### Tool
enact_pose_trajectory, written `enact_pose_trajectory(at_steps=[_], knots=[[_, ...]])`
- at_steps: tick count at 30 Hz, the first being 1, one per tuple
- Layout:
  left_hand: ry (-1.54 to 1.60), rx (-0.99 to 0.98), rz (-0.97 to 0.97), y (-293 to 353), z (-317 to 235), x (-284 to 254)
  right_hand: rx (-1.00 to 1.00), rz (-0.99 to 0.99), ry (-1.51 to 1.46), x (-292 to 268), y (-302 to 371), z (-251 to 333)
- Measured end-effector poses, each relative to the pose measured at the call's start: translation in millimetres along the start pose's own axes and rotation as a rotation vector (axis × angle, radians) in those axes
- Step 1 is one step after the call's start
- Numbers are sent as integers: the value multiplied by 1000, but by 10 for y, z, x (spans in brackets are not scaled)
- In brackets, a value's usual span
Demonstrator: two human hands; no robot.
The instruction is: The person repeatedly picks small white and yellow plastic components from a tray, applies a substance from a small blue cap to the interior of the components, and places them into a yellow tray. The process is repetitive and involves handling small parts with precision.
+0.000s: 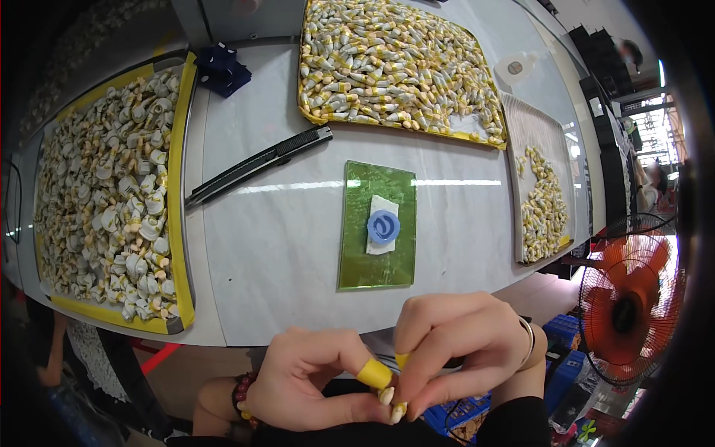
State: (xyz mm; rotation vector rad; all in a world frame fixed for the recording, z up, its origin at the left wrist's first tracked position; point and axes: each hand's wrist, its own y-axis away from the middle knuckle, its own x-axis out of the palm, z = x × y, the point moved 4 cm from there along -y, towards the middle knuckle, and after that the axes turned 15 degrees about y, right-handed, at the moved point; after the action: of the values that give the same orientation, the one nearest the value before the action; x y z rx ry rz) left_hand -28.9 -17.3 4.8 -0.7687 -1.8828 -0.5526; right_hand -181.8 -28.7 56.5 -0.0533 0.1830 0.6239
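Note:
Close together over the table's near edge, both my hands pinch small whitish pieces. My left hand (316, 384) has thumb and index finger closed on a small pale piece (386, 395); yellow tape (375, 373) wraps that index finger. In my right hand (458, 350), the thumb and fingertips grip another small piece with a yellow band (399, 412). The fingers partly cover both pieces, and I cannot tell whether they are joined. Beyond the hands lies a green glass-like plate (378, 272) bearing a white pad (382, 204) and a blue ring-shaped piece (383, 226).
A tray (186, 246) of white rounded pieces stands left. A tray (402, 128) of slim yellow-banded pieces sits at the back, and a smaller tray (532, 127) right. A black utility knife (261, 165), dark blue cloths (221, 69) and a white bottle (515, 67) lie around. An orange fan (624, 313) stands right.

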Motion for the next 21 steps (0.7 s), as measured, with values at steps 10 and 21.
enact_pose_trajectory(at_steps=[10, 21], knots=[[-51, 20, 42, -19, -13, 7, -15, -7, -37, 15, 18, 9], [-148, -16, 29, -19, -19, 3, 44, -20, 222, 35, 31, 117]])
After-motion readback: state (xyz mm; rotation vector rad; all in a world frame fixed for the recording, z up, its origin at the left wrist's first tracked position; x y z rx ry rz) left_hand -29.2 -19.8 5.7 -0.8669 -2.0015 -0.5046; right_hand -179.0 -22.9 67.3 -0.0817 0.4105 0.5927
